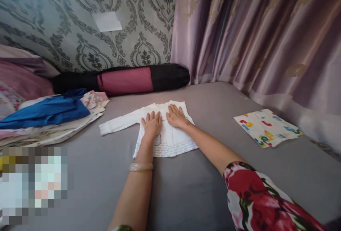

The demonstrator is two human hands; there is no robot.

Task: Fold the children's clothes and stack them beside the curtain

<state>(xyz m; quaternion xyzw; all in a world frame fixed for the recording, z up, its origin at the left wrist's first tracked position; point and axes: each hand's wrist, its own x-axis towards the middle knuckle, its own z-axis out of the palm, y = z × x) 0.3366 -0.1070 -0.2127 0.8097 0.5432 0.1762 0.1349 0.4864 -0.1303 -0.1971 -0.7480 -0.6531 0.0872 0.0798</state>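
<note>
A small white long-sleeved shirt [170,140] lies spread on the grey bed sheet [213,181], with rows of print along its lower part. One sleeve [119,121] stretches out to the left; on the right side no sleeve shows. My left hand [152,122] rests flat on the chest of the shirt, fingers spread. Beside it, my right hand [176,116] lies flat on the upper right part, below the collar, fingers stretched out. Both palms press on the cloth without gripping it.
A folded white cloth with colourful print [266,127] lies on the right. At the left is a pile of clothes with a blue garment [48,110] on top. Behind, a black and pink long bag [125,81] lies against the wall. A purple curtain [239,28] hangs at right.
</note>
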